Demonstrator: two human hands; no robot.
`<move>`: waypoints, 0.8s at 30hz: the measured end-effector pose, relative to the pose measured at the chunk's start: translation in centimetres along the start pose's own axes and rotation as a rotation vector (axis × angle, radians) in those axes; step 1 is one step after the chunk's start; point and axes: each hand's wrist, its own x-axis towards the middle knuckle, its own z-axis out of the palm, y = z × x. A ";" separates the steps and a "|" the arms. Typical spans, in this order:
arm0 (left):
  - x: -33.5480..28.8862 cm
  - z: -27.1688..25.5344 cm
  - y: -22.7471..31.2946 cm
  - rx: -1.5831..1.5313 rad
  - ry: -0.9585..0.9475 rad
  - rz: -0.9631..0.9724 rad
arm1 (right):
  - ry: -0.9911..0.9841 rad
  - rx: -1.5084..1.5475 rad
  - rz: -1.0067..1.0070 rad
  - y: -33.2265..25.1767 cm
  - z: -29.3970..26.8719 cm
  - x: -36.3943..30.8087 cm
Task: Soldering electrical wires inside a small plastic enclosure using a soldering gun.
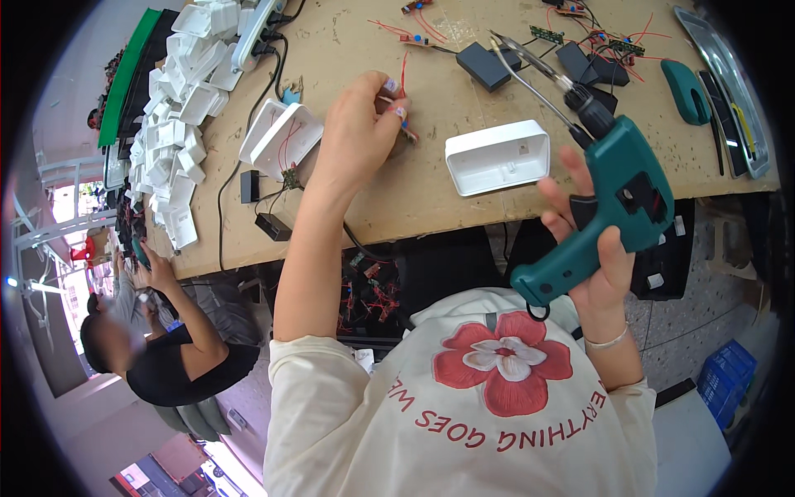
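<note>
My right hand [611, 282] is wrapped round the handle of a green soldering gun [633, 182]. Its metal tip and thin feed tube point up and left over the table. My left hand [358, 132] pinches a small circuit board [409, 132] with red wires rising from it; the fingers hide most of the board. Between the hands an open white plastic case [498, 186] lies on the table. Left of my left wrist stand white case halves [277, 161] with red wires, beside a small bare circuit board [291, 178] and black blocks [249, 186].
A heap of white cases [178, 124] covers the table's left end near a power strip [252, 37]. Black boxes [487, 66] and wired boards [613, 41] lie at the back. A metal tray [733, 91] sits far right. Another person [178, 356] works at left.
</note>
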 end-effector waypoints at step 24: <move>-5.7 1.8 2.4 -0.621 -0.062 0.280 | 0.007 -0.182 -0.175 1.3 1.1 0.4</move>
